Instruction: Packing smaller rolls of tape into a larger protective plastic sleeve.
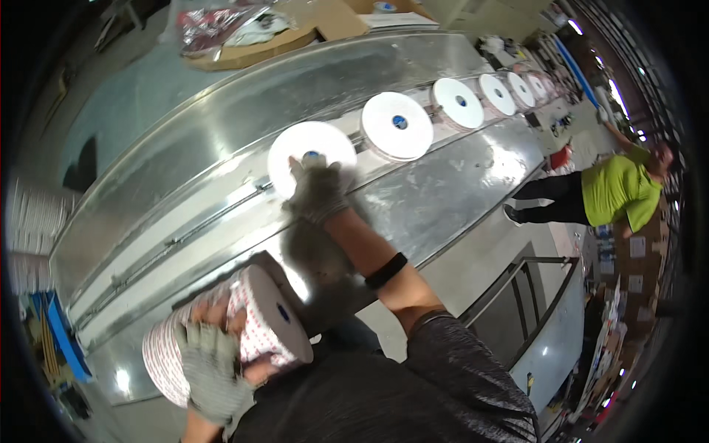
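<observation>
My left hand, in a grey fingertipless glove, wraps round a thick white roll with red print. This roll lies on its side against my front, its blue-centred end facing right, and more striped rolled material sits beside it. My right hand, gloved the same way, reaches forward with fingers spread over the face of a flat white roll. It touches that roll near the blue core, partly covering it. Another white roll with a blue core stands just beyond, in a row with several others.
The row rests along a long metal table with a slotted channel. An open cardboard box and plastic wrapping are behind it. At right stands a person in a yellow-green shirt, near a dark-framed cart.
</observation>
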